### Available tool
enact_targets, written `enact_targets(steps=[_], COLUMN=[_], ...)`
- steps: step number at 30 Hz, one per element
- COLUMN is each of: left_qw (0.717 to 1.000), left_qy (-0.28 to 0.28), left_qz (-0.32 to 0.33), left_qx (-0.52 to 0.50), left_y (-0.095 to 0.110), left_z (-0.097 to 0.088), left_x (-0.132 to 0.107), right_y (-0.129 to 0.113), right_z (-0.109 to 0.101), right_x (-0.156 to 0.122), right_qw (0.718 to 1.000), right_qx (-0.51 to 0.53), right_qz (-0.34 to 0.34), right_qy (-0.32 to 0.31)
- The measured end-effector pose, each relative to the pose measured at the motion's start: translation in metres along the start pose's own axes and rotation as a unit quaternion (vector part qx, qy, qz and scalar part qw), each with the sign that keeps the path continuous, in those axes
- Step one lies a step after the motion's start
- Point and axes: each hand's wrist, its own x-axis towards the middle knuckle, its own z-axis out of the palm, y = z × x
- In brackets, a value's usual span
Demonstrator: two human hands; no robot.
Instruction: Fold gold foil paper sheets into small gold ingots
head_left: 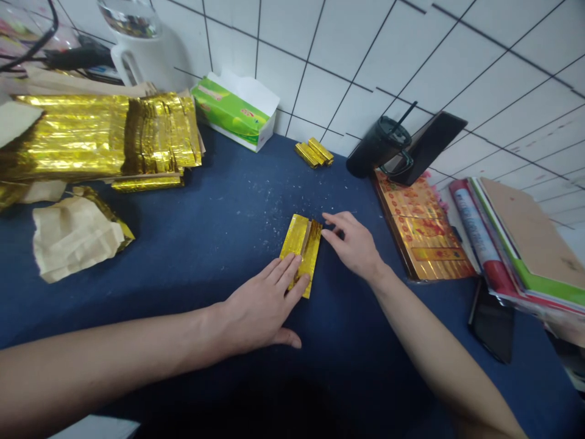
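Observation:
A folded sheet of gold foil paper (297,235) lies on the dark blue tabletop, a brown strip of its backing showing along the middle. My left hand (267,299) rests on its near part, fingers stretched out flat and thumb apart. Just beyond the sheet's right edge, my right hand (350,244) hovers with thumb and forefinger apart, and nothing shows between them. Its other fingers are partly curled. Near the wall lie small folded gold foil bundles (314,152).
At the left are stacked gold foil papers (77,134) and a crumpled paper piece (75,235). A green tissue box (235,113) stands by the tiled wall. Rightward are a black mug (377,146), a tablet (436,146), an orange-gold packet (425,231), folders (534,231) and a phone (492,323).

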Motion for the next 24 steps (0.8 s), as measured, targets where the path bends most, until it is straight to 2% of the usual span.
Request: enact_targets(steps=[5,11,15,17,19,24], left_qw=[1.0,1.0,1.0,1.0,1.0,1.0], left_qy=[0.004,0.003,0.002,0.0,-0.001,-0.005], left_qz=[-0.004,-0.007,-0.006,-0.005,-0.005,-0.005], left_qx=[-0.008,-0.018,-0.02,-0.019,-0.019,-0.017], left_y=[0.0,0.0,0.0,0.0,0.001,0.001], left_z=[0.002,0.0,-0.001,-0.001,-0.002,-0.003], left_x=[0.0,0.001,0.001,0.001,0.001,0.0], right_y=[0.004,-0.008,-0.011,-0.01,-0.009,-0.006], right_z=[-0.008,-0.014,-0.015,-0.014,-0.012,-0.006], right_x=[0.035,0.04,0.037,0.036,0.036,0.036], right_qw=[0.974,0.908,0.873,0.869,0.877,0.909], right_qx=[0.157,0.324,0.368,0.357,0.333,0.277], right_qz=[0.086,0.176,0.24,0.251,0.249,0.238], right_qy=[-0.138,-0.197,-0.211,-0.234,-0.241,-0.202])
